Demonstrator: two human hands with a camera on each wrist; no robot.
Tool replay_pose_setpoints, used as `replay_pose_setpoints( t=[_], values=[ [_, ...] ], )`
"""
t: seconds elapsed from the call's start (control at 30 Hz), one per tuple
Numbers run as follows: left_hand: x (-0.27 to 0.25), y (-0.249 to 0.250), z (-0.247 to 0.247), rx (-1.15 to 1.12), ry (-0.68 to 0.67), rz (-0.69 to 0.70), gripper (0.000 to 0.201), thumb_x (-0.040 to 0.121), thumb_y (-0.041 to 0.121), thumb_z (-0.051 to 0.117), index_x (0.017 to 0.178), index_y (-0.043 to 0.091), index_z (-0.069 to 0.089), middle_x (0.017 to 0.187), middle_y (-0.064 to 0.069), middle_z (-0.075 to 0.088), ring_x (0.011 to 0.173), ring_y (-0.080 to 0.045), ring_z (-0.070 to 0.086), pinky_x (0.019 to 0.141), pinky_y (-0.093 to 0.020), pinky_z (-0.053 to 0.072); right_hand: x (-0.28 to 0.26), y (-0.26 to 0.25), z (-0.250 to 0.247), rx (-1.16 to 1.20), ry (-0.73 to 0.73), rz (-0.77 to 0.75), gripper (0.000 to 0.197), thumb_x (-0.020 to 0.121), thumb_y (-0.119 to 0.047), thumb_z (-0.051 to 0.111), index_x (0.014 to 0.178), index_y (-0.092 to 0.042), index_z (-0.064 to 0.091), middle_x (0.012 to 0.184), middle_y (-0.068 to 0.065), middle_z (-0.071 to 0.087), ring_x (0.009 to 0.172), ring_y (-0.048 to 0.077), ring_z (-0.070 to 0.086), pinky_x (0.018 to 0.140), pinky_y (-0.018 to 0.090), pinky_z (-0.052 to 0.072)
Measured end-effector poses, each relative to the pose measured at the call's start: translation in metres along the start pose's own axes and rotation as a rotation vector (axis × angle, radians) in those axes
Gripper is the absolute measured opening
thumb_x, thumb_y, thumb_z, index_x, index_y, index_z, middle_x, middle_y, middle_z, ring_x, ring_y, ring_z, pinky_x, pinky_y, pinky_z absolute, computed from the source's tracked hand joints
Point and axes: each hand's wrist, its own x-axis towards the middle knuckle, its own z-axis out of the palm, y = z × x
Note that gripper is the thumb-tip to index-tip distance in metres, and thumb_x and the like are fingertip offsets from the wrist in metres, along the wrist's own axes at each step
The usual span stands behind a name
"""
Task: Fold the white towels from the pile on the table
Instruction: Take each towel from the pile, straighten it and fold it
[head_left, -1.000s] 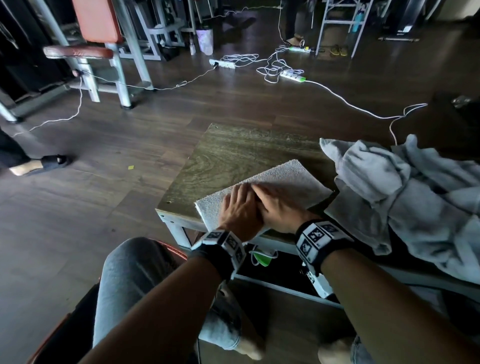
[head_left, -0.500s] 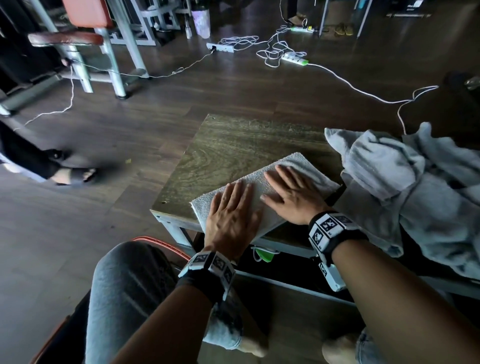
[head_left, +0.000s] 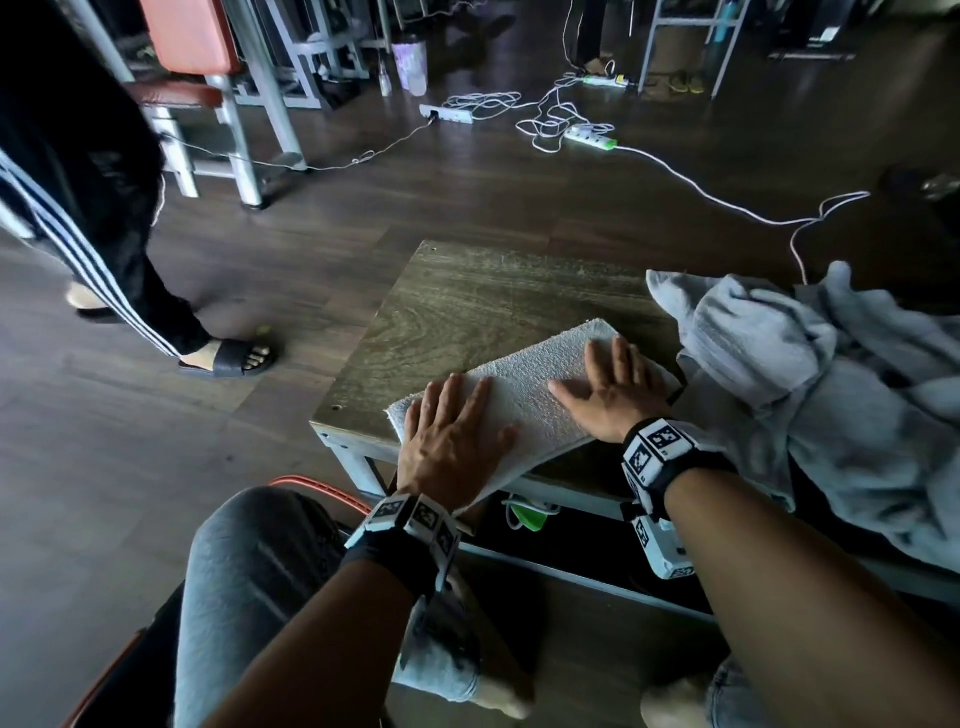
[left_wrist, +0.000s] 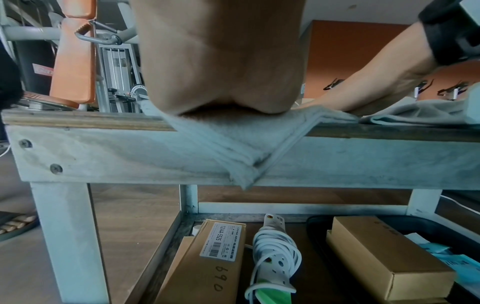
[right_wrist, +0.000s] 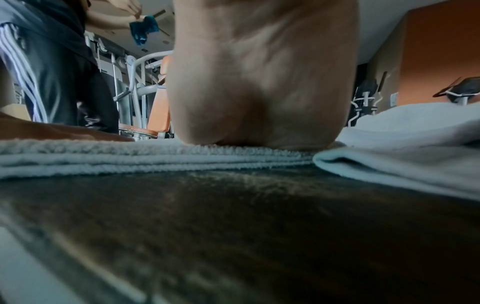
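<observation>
A folded white towel (head_left: 524, 400) lies slantwise near the front edge of the wooden table (head_left: 467, 306). My left hand (head_left: 452, 431) presses flat on its near left end, fingers straight. My right hand (head_left: 613, 389) presses flat on its far right end. In the left wrist view one towel corner (left_wrist: 244, 162) hangs over the table's front rail. The right wrist view shows the towel's stacked layers (right_wrist: 130, 158) under my palm (right_wrist: 259, 82). A pile of crumpled white towels (head_left: 810, 395) lies on the table to the right.
A person in striped black trousers and sandals (head_left: 228, 358) stands on the floor to the left. Cables and power strips (head_left: 587, 135) lie on the floor beyond. Boxes (left_wrist: 384, 257) and a coiled power strip (left_wrist: 272, 259) sit on the shelf under the table.
My hands, together at the towel's middle a second ago, have slid apart toward its two ends. A person has walked in from the left.
</observation>
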Motion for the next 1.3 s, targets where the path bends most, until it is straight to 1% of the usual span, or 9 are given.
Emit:
replay_pose_setpoints(
  t=[0.2,0.3,0.4,0.63,0.9,1.0,1.13,1.23,1.3],
  values=[
    [0.006,0.000,0.002,0.006,-0.042,-0.041,0.080,0.080,0.084,0.015,0.149,0.044,0.009,0.159,-0.011,0.013,0.146,-0.029,0.011,0.119,-0.046,0.012,-0.019,0.015,-0.001,-0.044,0.009,-0.090,0.078,0.094,-0.072,0.013,0.156,-0.031,-0.011,0.163,0.003,-0.024,0.150,0.021,-0.023,0.119,0.047,-0.013],
    [0.008,0.002,0.000,0.000,-0.091,-0.077,0.082,0.078,0.085,0.016,0.149,0.046,0.007,0.160,-0.012,0.008,0.147,-0.031,0.007,0.120,-0.047,0.008,-0.044,0.020,0.008,-0.085,0.322,-0.213,0.069,0.096,-0.062,0.030,0.151,-0.021,0.030,0.159,0.015,0.024,0.146,0.032,0.020,0.117,0.048,0.015],
    [0.009,0.004,-0.003,0.032,-0.112,-0.086,0.084,0.075,0.086,0.013,0.148,0.046,0.005,0.159,-0.013,0.007,0.146,-0.033,0.006,0.118,-0.050,0.009,-0.066,0.018,0.015,-0.102,0.586,-0.435,0.035,0.089,-0.043,0.043,0.105,-0.015,0.057,0.105,0.009,0.058,0.102,0.032,0.054,0.088,0.043,0.042],
    [-0.003,0.027,-0.026,0.077,-0.301,-0.217,0.081,0.081,0.081,0.026,0.148,0.040,0.005,0.150,-0.015,0.012,0.138,-0.037,0.014,0.110,-0.063,0.007,-0.088,0.023,0.031,0.103,0.347,-0.422,0.053,0.091,-0.031,0.056,0.142,-0.022,0.044,0.136,0.002,0.045,0.126,0.022,0.044,0.104,0.036,0.040],
    [-0.013,0.040,-0.047,-0.327,-0.290,-0.428,0.096,0.080,0.070,0.054,0.137,-0.001,0.023,0.137,-0.022,0.048,0.127,-0.035,0.048,0.110,-0.050,0.030,-0.110,0.034,0.042,0.134,0.284,-0.425,0.072,0.090,-0.033,0.061,0.152,-0.022,0.027,0.144,0.003,0.037,0.130,0.026,0.038,0.109,0.037,0.036],
    [-0.018,0.040,-0.048,-0.490,-0.240,-0.393,0.063,0.090,0.029,0.060,0.134,-0.003,0.029,0.126,-0.028,0.053,0.115,-0.039,0.056,0.095,-0.040,0.048,-0.116,0.040,0.051,0.087,0.327,-0.478,0.084,0.080,-0.036,0.073,0.152,-0.024,0.029,0.141,0.004,0.038,0.124,0.028,0.042,0.107,0.039,0.041],
    [-0.033,0.045,-0.058,-0.851,-0.190,-0.341,0.041,0.088,-0.001,0.059,0.125,0.014,0.047,0.081,-0.003,0.054,0.064,-0.005,0.057,0.052,-0.009,0.043,-0.128,0.045,0.061,0.023,0.354,-0.510,0.098,0.064,-0.031,0.086,0.147,-0.026,0.034,0.137,0.003,0.037,0.121,0.024,0.039,0.102,0.036,0.044],
    [-0.031,0.051,-0.065,-1.107,-0.326,-0.465,0.029,0.082,0.013,0.064,0.111,0.010,0.064,0.099,-0.008,0.064,0.083,-0.018,0.061,0.074,-0.027,0.053,-0.136,0.046,0.067,0.008,0.436,-0.497,0.107,0.058,-0.026,0.088,0.146,-0.030,0.027,0.128,0.007,0.042,0.116,0.026,0.044,0.094,0.036,0.051],
    [-0.031,0.051,-0.068,-1.359,-0.356,-0.615,0.038,0.068,0.016,0.065,0.104,0.004,0.067,0.102,-0.018,0.066,0.081,-0.027,0.065,0.067,-0.034,0.056,-0.136,0.043,0.069,0.037,0.504,-0.499,0.098,0.059,-0.030,0.085,0.143,-0.027,0.034,0.120,0.009,0.045,0.109,0.028,0.050,0.088,0.041,0.054]
  ],
)
